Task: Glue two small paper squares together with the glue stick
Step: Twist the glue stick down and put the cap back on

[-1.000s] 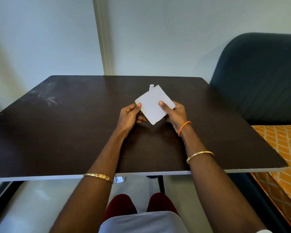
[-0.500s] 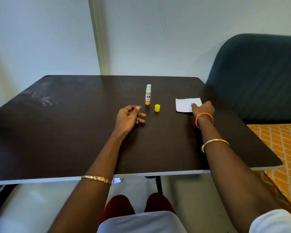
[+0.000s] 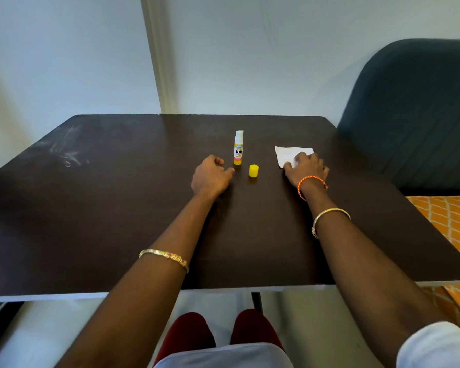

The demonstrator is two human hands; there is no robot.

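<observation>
The left hand (image 3: 210, 176) rests on the dark table (image 3: 117, 208) with fingers loosely curled, holding nothing, just beside the glue stick (image 3: 238, 147). The right hand (image 3: 306, 166) lies flat on the paper (image 3: 287, 153), fingers spread over its near right part. To bond well, press evenly from the middle outward so the edges seal. The yellow cap (image 3: 253, 171) stands off the stick, between the hands. The stick stands upright, uncapped, its white tip exposed. The paper is white, slightly creased; I cannot tell two layers apart.
</observation>
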